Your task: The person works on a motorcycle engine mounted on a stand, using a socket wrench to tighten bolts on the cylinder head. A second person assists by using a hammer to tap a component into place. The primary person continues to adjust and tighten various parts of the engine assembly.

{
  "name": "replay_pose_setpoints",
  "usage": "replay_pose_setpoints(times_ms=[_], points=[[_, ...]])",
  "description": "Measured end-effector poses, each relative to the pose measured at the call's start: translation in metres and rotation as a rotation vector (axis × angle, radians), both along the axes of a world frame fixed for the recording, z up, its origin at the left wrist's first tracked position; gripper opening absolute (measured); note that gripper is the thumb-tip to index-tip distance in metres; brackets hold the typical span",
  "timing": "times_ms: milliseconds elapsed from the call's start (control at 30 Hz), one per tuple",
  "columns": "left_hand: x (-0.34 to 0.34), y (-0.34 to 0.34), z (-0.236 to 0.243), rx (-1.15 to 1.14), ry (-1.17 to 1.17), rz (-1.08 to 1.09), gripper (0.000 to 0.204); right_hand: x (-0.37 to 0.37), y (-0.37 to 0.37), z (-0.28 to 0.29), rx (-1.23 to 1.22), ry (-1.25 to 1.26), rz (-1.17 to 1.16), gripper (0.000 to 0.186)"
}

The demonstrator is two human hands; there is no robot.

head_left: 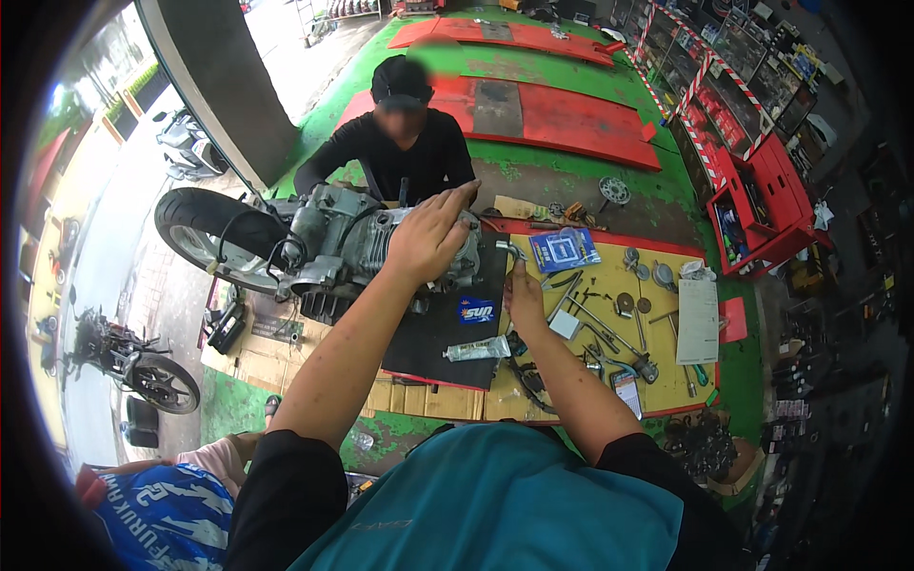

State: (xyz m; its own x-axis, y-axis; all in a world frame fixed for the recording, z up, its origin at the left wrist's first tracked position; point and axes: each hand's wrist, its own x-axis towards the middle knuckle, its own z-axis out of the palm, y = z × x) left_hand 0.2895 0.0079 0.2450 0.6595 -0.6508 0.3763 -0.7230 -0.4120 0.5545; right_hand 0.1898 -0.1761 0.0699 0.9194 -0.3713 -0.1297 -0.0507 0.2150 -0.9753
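Observation:
A grey motorcycle engine point(367, 246) lies on the workbench in front of me, joined to a rear wheel point(221, 214) on its left. My left hand point(430, 236) reaches over the engine's right end, fingers stretched out; it seems to rest on the finned cylinder, whose far side the hand hides. Right of the engine, my right hand point(524, 297) is closed round a silver wrench with a bent end point(511, 249); its lower part is hidden in the fist. Between my arms, a blue packet point(476, 311) and a white tube point(478, 349) lie on a black mat point(433, 357).
A person in black point(405, 157) is across the bench, close behind the engine. Several tools and small parts lie right on yellow board point(609, 278), with a blue blister pack point(564, 249) and a paper sheet point(698, 322). Another person in blue point(176, 514) is at lower left.

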Motion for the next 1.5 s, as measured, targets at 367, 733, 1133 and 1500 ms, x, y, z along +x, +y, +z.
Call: replay_pose_setpoints(times_ms=[367,733,1133,1500], points=[[-0.001,0.001,-0.001,-0.131,0.014,-0.026,0.057,0.050,-0.037,0.058,-0.753,-0.290,0.198,0.038],[0.004,0.000,-0.003,-0.074,-0.020,-0.025,0.058,0.108,-0.070,0.078,-1.063,-0.653,0.553,0.022],[-0.001,0.019,0.023,0.398,-0.207,-0.188,0.118,0.101,-0.048,0.039,-0.729,-0.593,0.315,0.038],[0.003,0.020,-0.004,0.425,-0.285,-0.142,0.122,0.095,-0.032,0.027,-0.810,-0.658,0.105,0.037]])
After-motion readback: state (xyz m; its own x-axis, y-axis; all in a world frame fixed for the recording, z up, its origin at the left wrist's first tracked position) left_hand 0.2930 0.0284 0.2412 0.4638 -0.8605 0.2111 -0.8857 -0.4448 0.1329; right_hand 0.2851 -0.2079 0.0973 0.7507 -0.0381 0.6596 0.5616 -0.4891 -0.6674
